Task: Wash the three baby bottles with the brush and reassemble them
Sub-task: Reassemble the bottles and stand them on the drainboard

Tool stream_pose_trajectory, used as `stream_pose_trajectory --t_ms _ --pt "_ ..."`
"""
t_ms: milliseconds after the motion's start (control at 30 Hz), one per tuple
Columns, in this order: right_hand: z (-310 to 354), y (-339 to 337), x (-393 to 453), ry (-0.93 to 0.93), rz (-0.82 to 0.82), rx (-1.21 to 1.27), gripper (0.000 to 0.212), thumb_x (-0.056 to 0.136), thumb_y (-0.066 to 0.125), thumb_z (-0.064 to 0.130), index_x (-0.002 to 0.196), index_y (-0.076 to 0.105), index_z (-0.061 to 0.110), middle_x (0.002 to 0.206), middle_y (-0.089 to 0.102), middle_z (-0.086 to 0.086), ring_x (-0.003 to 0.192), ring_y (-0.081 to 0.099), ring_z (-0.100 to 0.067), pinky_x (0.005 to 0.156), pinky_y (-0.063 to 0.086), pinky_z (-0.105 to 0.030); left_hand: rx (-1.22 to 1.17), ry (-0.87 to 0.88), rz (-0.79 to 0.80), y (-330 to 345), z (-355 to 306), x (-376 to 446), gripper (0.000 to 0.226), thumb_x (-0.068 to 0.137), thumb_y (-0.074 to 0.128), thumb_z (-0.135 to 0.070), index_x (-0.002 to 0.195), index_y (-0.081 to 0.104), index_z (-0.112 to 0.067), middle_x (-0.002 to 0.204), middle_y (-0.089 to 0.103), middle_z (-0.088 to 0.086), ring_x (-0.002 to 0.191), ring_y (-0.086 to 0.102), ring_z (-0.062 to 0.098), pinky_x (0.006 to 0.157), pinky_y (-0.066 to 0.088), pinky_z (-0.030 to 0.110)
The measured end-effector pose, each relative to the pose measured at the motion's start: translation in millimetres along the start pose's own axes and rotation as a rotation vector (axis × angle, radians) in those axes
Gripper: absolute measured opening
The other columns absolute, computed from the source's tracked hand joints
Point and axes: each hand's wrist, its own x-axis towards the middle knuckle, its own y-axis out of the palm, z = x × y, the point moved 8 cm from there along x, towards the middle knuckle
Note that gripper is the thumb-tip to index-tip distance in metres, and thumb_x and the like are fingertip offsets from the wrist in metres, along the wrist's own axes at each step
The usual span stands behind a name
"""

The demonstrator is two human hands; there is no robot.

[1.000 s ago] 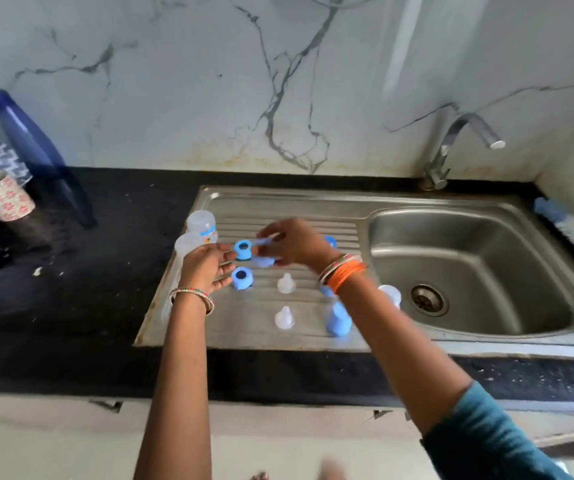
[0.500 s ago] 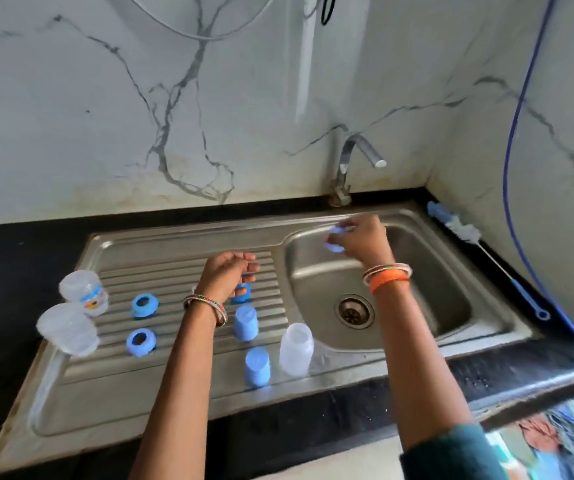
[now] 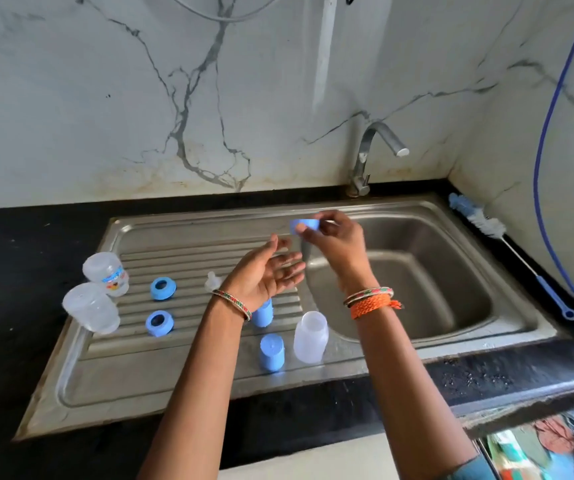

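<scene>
The steel sink unit (image 3: 209, 393) fills the middle of the frame, its ribbed drainboard on the left and the basin (image 3: 445, 271) on the right, ringed by black counter (image 3: 8, 341). The basin's floor is bare steel, and the drainboard's lower left corner is bare too.

The right hand (image 3: 339, 242), just above frame centre over the basin's left rim, pinches a blue ring (image 3: 304, 226) between thumb and fingertips, the ring on edge. The left hand (image 3: 265, 273) hovers just below it, palm up, fingers loosely spread, holding nothing.

Two clear bottles (image 3: 105, 273) (image 3: 91, 308) sit at the drainboard's left edge, tipped towards the camera; the upper one carries a coloured label whose writing is too small to read. A third bottle (image 3: 310, 337) stands upright, mouth up, near the basin's lower left rim. Two more blue rings (image 3: 163, 288) (image 3: 159, 323) lie flat right of the left-hand bottles. Two blue caps (image 3: 271, 352) (image 3: 263, 315) stand upright beside the upright bottle, the upper one partly behind the left wrist. A clear teat (image 3: 212, 280) lies just left of that wrist.

The brush (image 3: 479, 221) lies along the counter at right, bristles towards the wall, handle running down-right. The tap (image 3: 372, 150) curves over the basin from the back edge.
</scene>
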Motion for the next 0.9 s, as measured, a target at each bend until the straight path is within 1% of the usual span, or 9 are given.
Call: stream_pose_trajectory --t_ms 100,200,267,367,533,600,733,833,900 --pt "0.8 45.4 -25.4 -0.061 0.213 -0.088 0.025 0.075 0.077 0.001 0.091 0.061 0.012 0.100 0.070 -0.021 0.089 0.064 -0.020 0.084 0.053 -0.039 -0.149 0.113 0.128 -14.2 -13.0 -9.9 0.056 0.037 0.095 -0.029 0.083 0.075 -0.005 0.085 0.071 0.014 0.077 0.071 0.022 0.067 0.059 0.032" --pt "-3.2 70.3 -40.1 -0.079 0.329 -0.207 0.045 0.079 0.073 0.001 0.119 0.055 0.009 0.116 0.063 -0.009 0.107 0.056 -0.011 0.096 0.049 -0.037 -0.224 0.165 0.053 -49.2 -21.1 -23.1 0.065 0.031 0.097 -0.025 0.086 0.073 0.001 0.086 0.071 0.016 0.075 0.070 0.019 0.066 0.059 0.028" --pt "-10.5 79.8 -48.0 -0.076 0.336 -0.401 0.055 0.080 0.073 0.007 0.129 0.049 0.010 0.112 0.055 0.000 0.108 0.052 -0.008 0.094 0.047 -0.031 -0.217 0.217 -0.054 -73.6 -27.7 -35.9 0.051 0.046 0.092 -0.019 0.088 0.069 0.000 0.083 0.071 0.016 0.070 0.070 0.019 0.062 0.058 0.027" --pt "-29.1 108.8 -70.4 -0.122 0.460 -0.690 0.028 0.079 0.069 0.005 0.106 0.067 0.009 0.093 0.068 -0.008 0.089 0.064 -0.020 0.082 0.049 -0.029 -0.073 0.280 -0.289 -106.8 -38.0 -58.6 0.005 0.088 0.059 -0.006 0.088 0.061 -0.011 0.073 0.069 0.006 0.056 0.066 0.010 0.057 0.056 0.020" --pt "-89.4 169.3 -124.8 -0.185 0.769 -1.143 0.045 0.083 0.070 0.019 0.126 0.057 0.018 0.125 0.057 -0.011 0.113 0.056 -0.031 0.093 0.048 -0.040 0.046 0.248 -0.406 -139.1 -42.1 -80.3 0.009 0.091 0.057 -0.007 0.088 0.057 -0.015 0.087 0.063 0.010 0.061 0.066 0.011 0.059 0.056 0.022" --pt "-97.9 178.1 -130.8 -0.200 0.772 -1.228 0.032 0.088 0.059 0.008 0.120 0.058 0.011 0.123 0.055 -0.016 0.110 0.057 -0.037 0.088 0.047 -0.041 0.054 0.221 -0.391 -141.4 -40.1 -84.8 0.006 0.090 0.057 -0.007 0.090 0.056 -0.013 0.086 0.066 0.009 0.064 0.067 0.013 0.061 0.057 0.022" --pt "-56.8 167.7 -104.7 -0.251 0.639 -1.045 0.021 0.083 0.051 -0.001 0.088 0.071 -0.001 0.092 0.069 -0.021 0.090 0.066 -0.037 0.078 0.052 -0.037 0.058 0.258 -0.359 -136.4 -45.3 -87.0 0.006 0.090 0.056 -0.006 0.092 0.060 -0.009 0.068 0.071 0.003 0.059 0.067 0.010 0.060 0.056 0.021" --pt "19.8 120.0 -63.5 -0.251 0.515 -0.806 0.016 0.078 0.063 -0.004 0.088 0.075 0.001 0.088 0.073 -0.017 0.079 0.065 -0.017 0.070 0.046 -0.018 0.033 0.292 -0.296 -115.7 -56.0 -75.5 0.009 0.092 0.053 -0.007 0.091 0.061 -0.012 0.068 0.071 0.000 0.063 0.068 0.009 0.065 0.056 0.023" --pt "57.6 88.7 -49.4 -0.127 0.579 -0.492 0.017 0.078 0.067 -0.008 0.089 0.074 0.002 0.083 0.073 -0.016 0.073 0.063 -0.012 0.075 0.053 -0.021 0.014 0.308 -0.238 -100.9 -59.8 -69.7 0.008 0.089 0.056 -0.009 0.091 0.062 -0.013 0.072 0.072 0.000 0.066 0.068 0.010 0.067 0.057 0.023"
